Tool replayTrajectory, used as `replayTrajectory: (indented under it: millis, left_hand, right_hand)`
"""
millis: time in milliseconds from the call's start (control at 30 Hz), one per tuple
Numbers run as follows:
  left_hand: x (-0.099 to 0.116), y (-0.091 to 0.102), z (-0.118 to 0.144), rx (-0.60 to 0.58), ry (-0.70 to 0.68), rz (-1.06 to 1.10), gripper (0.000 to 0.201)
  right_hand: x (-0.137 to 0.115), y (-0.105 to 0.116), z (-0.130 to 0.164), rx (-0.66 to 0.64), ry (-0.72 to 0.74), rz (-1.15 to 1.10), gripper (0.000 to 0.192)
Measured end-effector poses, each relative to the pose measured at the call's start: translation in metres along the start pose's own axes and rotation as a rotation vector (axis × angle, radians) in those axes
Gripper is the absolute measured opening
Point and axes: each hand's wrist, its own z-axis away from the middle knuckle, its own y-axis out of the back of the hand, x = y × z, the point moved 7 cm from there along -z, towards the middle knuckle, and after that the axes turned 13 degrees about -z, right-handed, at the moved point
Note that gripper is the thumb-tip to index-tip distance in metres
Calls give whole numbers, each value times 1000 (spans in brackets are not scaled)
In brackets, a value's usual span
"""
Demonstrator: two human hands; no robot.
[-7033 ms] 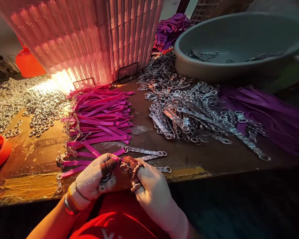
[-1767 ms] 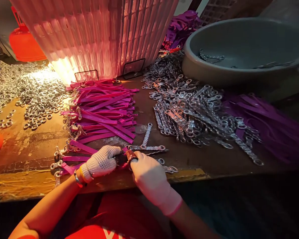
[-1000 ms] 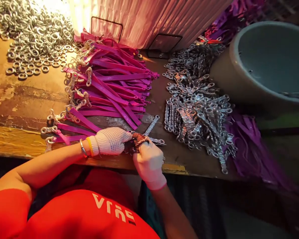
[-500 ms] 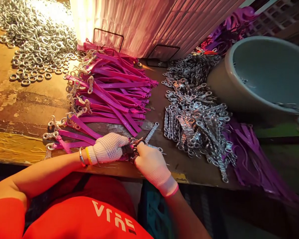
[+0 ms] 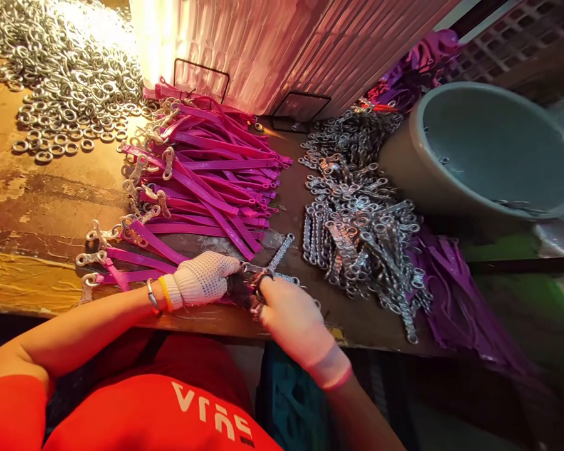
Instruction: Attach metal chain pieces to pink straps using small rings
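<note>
My left hand, in a white dotted glove with dark, soiled fingertips, is closed at the table's front edge. Its thumb and fingers pinch a small metal link. Pressed up against it, my right hand in a pale glove is also closed; what lies inside its fingers is hidden. Just beyond the hands, a silvery metal strip with looped ends rests on the table. Magenta straps lie piled behind my left hand, metal links on their left ends. Several more straps stretch out left of that hand.
Loose metal rings are heaped at the back left. To the right lies a pile of metal strips, beside a grey bucket. Purple straps hang over the right edge. A ribbed translucent panel stands at the back.
My right hand has turned slightly and shifted a little right and down, still against the left. The metal link between them shows more clearly. The whole view has shifted slightly.
</note>
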Motion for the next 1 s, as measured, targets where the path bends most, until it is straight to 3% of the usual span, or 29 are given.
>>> replayTrajectory:
  millis: [100,200,300,367,433,633,700,767,867,1000]
  left_hand:
    - [-4,4,-2,48,-17,281,14]
    - [-11,6,-1,23,96,686,42]
    - [-6,3,3,-147,192,1186,61]
    - [3,1,9,-281,206,1393,59]
    - [7,2,15,-310,217,1417,48]
    - [3,0,25,-153,193,1182,31]
    - [-1,0,27,-91,191,1102,27]
    - [-3,1,29,-56,204,1019,26]
    - [-1,1,31,-64,207,988,29]
    - [11,-3,31,-140,137,1027,35]
  right_hand:
    - [37,25,-12,215,-155,-48,24]
    - [75,33,-37,339,-446,-88,28]
    - [87,24,-68,363,-490,-233,28]
    - [88,19,-82,390,-453,-306,32]
    - [90,18,-88,417,-398,-359,33]
    - [88,32,-64,623,-169,-569,30]
    - [72,35,-46,645,12,-739,34]
    - [45,33,-27,568,224,-842,40]
    - [5,28,3,466,442,-763,50]
    - [-21,23,27,482,592,-606,67]
